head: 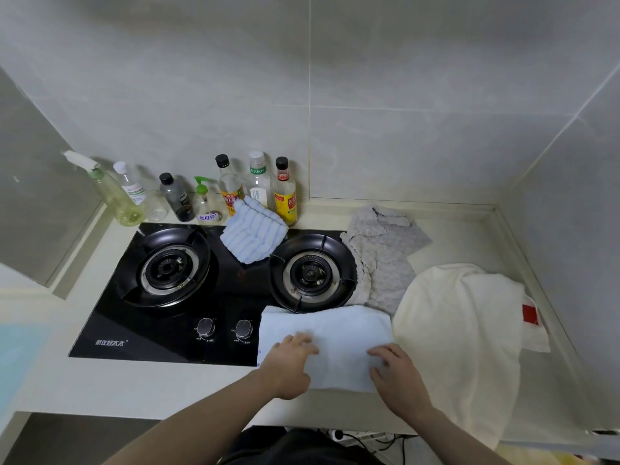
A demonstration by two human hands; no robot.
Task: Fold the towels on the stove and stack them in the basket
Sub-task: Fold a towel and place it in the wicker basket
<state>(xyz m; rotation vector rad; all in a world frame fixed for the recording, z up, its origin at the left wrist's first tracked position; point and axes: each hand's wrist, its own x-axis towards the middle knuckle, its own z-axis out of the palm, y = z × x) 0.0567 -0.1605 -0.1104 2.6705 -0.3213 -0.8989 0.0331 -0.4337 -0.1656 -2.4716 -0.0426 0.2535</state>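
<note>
Head view, single frame. The white towel (330, 340) lies flat at the front right corner of the gas stove (167, 317), its far edge touching the grate of the right burner (312, 271) and its near edge out on the pale countertop (134, 384). It reads as a rectangle already doubled once, long axis running left to right across the person's body. The left hand (290, 362) rests palm down on the towel's left part, fingers spread and flat, nothing pinched. The right hand (397, 375) rests on the right near corner, fingers curled over the cloth; whether it grips the edge or only presses cannot be told. Both hands sit on the near half, so the far edge by the burner is the free one. Judgement: the step in hand is smoothing or setting the next fold, and because the long axis lies left-right, the next fold likely brings one short end across to the other; each hand is already near its own end. Still unfolded: a striped blue towel (254, 234) between the burners, a grey textured towel (379, 260) right of the stove, a cream towel (459, 333) draped over the counter edge. No basket is in view.
</note>
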